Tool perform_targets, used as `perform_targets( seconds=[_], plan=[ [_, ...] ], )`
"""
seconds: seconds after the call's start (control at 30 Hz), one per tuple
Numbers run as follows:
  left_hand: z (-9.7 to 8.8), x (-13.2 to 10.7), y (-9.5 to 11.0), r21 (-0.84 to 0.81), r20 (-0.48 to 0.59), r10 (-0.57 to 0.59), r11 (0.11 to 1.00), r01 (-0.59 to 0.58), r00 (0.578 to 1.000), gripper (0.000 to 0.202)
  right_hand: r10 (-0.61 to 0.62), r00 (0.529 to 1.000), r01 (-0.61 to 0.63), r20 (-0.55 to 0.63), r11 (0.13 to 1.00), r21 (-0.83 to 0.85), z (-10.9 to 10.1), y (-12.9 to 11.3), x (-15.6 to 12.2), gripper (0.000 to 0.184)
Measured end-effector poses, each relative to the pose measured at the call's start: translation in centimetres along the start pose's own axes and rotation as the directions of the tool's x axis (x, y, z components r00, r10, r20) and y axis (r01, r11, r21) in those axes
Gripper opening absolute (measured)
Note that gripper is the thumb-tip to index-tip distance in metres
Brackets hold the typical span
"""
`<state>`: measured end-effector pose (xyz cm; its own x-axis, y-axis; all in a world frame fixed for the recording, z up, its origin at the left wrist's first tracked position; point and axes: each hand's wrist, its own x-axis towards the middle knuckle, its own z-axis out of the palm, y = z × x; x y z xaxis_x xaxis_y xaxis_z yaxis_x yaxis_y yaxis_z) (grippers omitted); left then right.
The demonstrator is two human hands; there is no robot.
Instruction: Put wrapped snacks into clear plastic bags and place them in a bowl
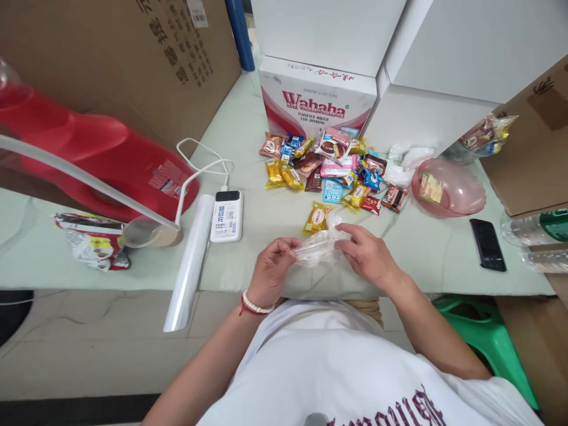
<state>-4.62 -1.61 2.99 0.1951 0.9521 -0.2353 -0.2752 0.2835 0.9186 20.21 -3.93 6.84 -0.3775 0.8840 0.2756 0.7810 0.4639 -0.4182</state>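
Both my hands hold a crumpled clear plastic bag just above the table's near edge. My left hand, with a bead bracelet at the wrist, pinches the bag's left end. My right hand grips its right side with the fingers curled. A yellow snack packet lies just beyond the bag. Farther back sits a pile of wrapped snacks in many colours.
A pink bowl with one packet in it stands at the right, with a black phone nearer me. A white power bank, a plastic roll and a red bottle lie at the left. A Wahaha carton stands behind.
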Motion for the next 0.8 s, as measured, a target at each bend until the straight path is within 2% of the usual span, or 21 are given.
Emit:
perform_targets(
  seconds=[0.1, 0.23, 0.33, 0.4, 0.43, 0.5, 0.53, 0.6, 0.7, 0.77, 0.8],
  plan=[
    [-1.3, -0.8, 0.4, -0.034, -0.055, -0.045, 0.998, 0.043, 0.997, 0.032, -0.005, 0.990, 0.014, -0.143, 0.998, 0.064, 0.8, 0.2, -0.9, 0.030],
    [-1.9, -0.9, 0.7, -0.093, 0.029, -0.192, 0.977, 0.194, 0.981, 0.043, -0.078, 0.979, 0.107, -0.186, 0.982, 0.153, 2.1, -0.7, -2.1, 0.029],
    [-0.7, 0.4, 1.0, 0.114, 0.049, -0.266, 0.959, 0.259, 0.963, 0.043, -0.118, 0.975, 0.157, -0.188, 0.964, 0.212, 2.6, -1.8, -2.2, 0.028],
    [0.3, 1.3, 1.1, 0.302, 0.124, -0.271, 0.927, 0.224, 0.954, 0.044, -0.115, 0.972, 0.163, -0.204, 0.958, 0.235, 2.4, -2.2, -2.1, 0.027],
    [0.8, 1.6, 1.2, 0.353, 0.175, -0.267, 0.916, 0.193, 0.948, 0.044, -0.106, 0.970, 0.158, -0.220, 0.959, 0.236, 2.2, -2.3, -2.1, 0.027],
    [1.4, 2.1, 1.2, 0.341, 0.224, -0.225, 0.930, 0.140, 0.948, 0.049, -0.065, 0.964, 0.124, -0.257, 0.967, 0.222, 1.7, -2.2, -2.5, 0.027],
    [1.4, 2.2, 1.1, 0.303, 0.202, -0.192, 0.945, 0.125, 0.961, 0.051, -0.034, 0.961, 0.096, -0.275, 0.972, 0.216, 1.5, -2.2, -2.9, 0.028],
    [1.3, 2.3, 0.6, 0.224, 0.086, -0.125, 0.969, 0.103, 0.988, 0.051, 0.040, 0.957, 0.027, -0.288, 0.974, 0.225, 1.3, -1.9, -3.9, 0.030],
    [0.8, 2.2, -0.6, 0.162, -0.090, -0.043, 0.985, 0.057, 0.995, 0.045, 0.129, 0.972, -0.067, -0.194, 0.953, 0.296, 1.6, -1.4, -5.5, 0.028],
    [0.8, 1.8, -1.1, 0.193, -0.140, 0.004, 0.981, 0.023, 0.990, 0.040, 0.236, 0.964, -0.173, -0.121, 0.905, 0.389, 1.9, -1.0, -6.0, 0.025],
    [0.9, 1.5, -1.3, 0.234, -0.142, 0.031, 0.972, 0.003, 0.989, 0.037, 0.313, 0.945, -0.242, -0.089, 0.858, 0.454, 2.0, -0.9, -6.0, 0.024]
  ],
)
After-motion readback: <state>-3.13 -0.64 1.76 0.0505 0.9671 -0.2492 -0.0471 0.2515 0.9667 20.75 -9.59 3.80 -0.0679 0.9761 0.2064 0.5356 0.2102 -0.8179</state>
